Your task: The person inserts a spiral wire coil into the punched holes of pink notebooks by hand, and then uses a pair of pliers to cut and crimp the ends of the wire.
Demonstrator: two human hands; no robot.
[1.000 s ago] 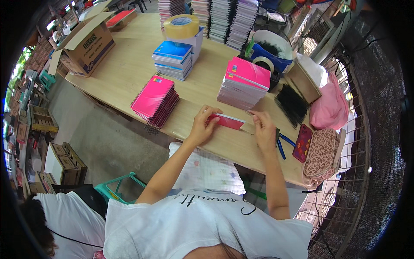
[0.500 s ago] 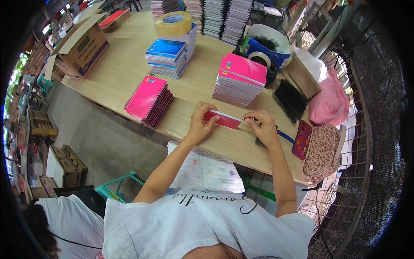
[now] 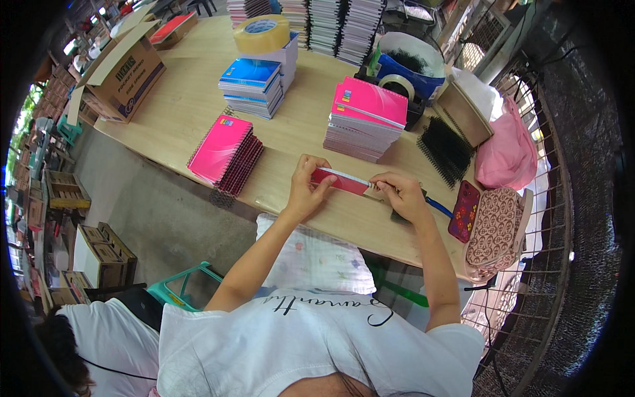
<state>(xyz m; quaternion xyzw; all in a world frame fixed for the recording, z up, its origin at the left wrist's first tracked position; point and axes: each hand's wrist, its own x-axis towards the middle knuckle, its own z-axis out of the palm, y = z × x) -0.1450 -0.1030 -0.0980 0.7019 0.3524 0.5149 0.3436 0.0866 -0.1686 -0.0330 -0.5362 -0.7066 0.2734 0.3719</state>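
Note:
Over the table's near edge, my left hand (image 3: 307, 190) grips the left end of a small pink notebook (image 3: 348, 186), thumb across its cover, holding it edge-up. At its right end my right hand (image 3: 402, 196) is pinched at the page edge; what lies between these fingertips is too small to make out. To the left sits a pile of pink spiral-bound notebooks (image 3: 221, 149). Beyond my hands stands a stack of pink-covered pads (image 3: 370, 109) with no coils showing. A blue-handled tool (image 3: 438, 207) lies beside my right hand, partly hidden by it.
Black binding coils (image 3: 444, 152) lie to the right, near a phone (image 3: 464, 210), a patterned pouch (image 3: 496, 228) and a pink bag (image 3: 508, 152). Farther back are blue-covered pads (image 3: 250, 81), a tape roll (image 3: 262, 34) and a cardboard box (image 3: 126, 83). Another person (image 3: 109, 344) is at lower left.
My right fingers have drawn slightly closer together at the notebook's right end. My left hand keeps its hold. The view has shifted slightly.

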